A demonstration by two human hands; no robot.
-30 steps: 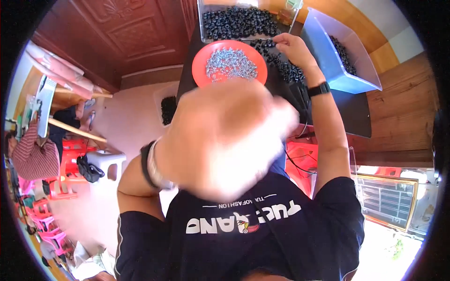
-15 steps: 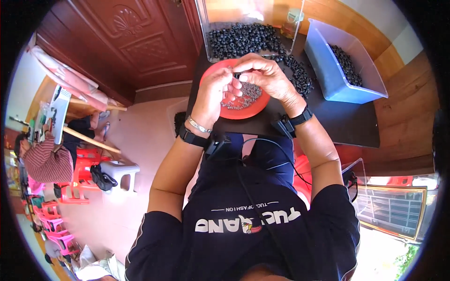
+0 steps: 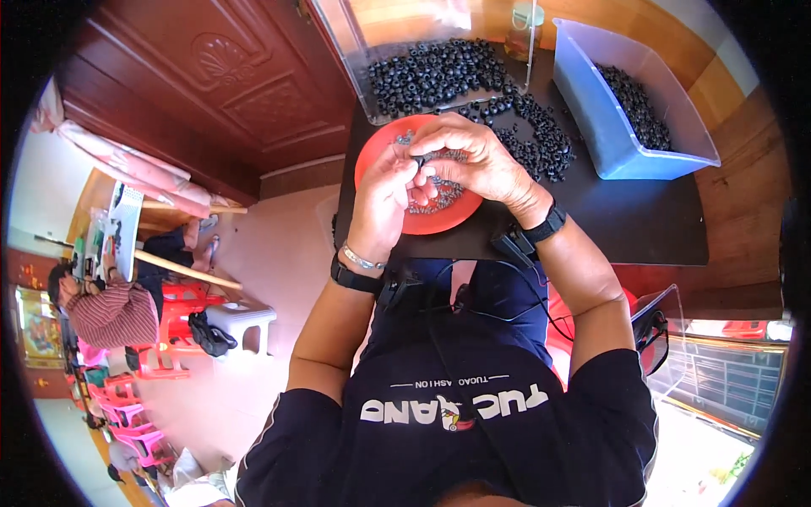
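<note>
Over a red plate (image 3: 376,160) that holds several small grey metal parts (image 3: 441,199), my two hands meet fingertip to fingertip. My left hand (image 3: 382,198) and my right hand (image 3: 475,159) both pinch a small black ring (image 3: 418,160) between them. Loose black rings (image 3: 532,135) lie in a pile on the black table (image 3: 629,221) just beyond my right hand. Behind the plate stands a clear tray (image 3: 346,59) full of the same black rings. Both wrists carry dark bands.
A blue plastic bin (image 3: 596,127) with more black rings stands at the table's right. A wooden door (image 3: 211,76) is at the far left. On the floor to the left are a white stool (image 3: 241,317), red stools (image 3: 169,334) and a seated person (image 3: 110,308).
A second ago my left hand was raised close to the camera and my right reached to the ring pile. Both hands have since come together over the red plate.
</note>
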